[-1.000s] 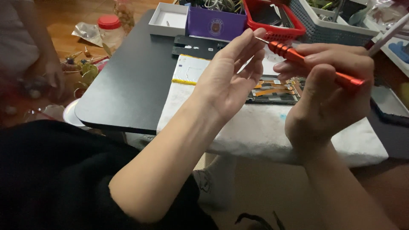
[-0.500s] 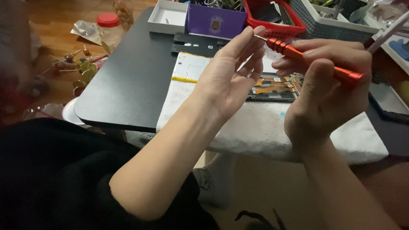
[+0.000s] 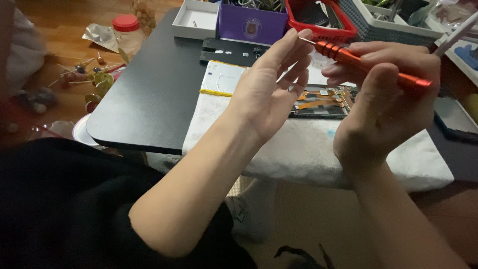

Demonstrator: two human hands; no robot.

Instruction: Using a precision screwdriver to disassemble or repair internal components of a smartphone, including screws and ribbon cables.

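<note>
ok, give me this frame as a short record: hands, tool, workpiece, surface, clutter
right hand: holds an orange screwdriver raised above the table, tip pointing left
left hand: open, fingers up, fingertips at the screwdriver tip
workpiece: opened device with orange ribbon cables, lying on a white towel, behind the hands
surface: black table, towel over its near edge
behind: white box, purple box, red basket, grey basket
floor, left: red-lidded jar, small scattered items
</note>
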